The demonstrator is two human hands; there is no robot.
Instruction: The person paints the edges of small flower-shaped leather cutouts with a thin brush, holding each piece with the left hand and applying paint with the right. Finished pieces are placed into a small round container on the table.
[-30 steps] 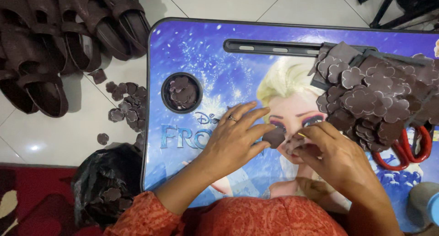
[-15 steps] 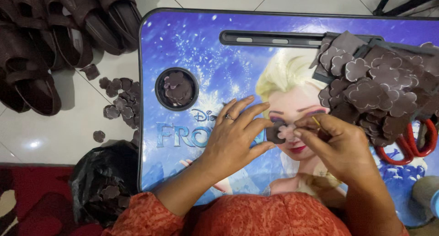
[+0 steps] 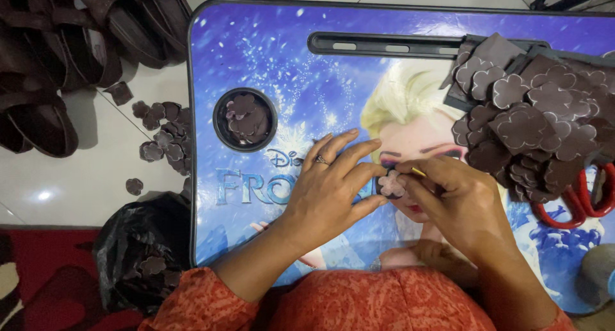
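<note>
My left hand (image 3: pixel 330 190) rests on the small blue printed table (image 3: pixel 269 68), its fingertips pinning a brown flower-shaped leather piece (image 3: pixel 391 185) flat against the top. My right hand (image 3: pixel 458 199) is closed around a thin yellow-tipped tool (image 3: pixel 418 172) whose end touches that piece. The piece sits between both hands near the table's middle. A big heap of similar brown flower cutouts (image 3: pixel 532 119) lies at the table's right side, just beyond my right hand.
A round cup recess (image 3: pixel 245 119) in the table holds a few cutouts. Red-handled scissors (image 3: pixel 580 203) lie at the right edge. On the floor at left are brown sandals (image 3: pixel 57 55), scattered cutouts (image 3: pixel 163 135) and a black bag (image 3: pixel 138 254) of cutouts.
The view has shifted slightly. Both hands stay together on the flower piece, and the right hand's tool has come onto it.
</note>
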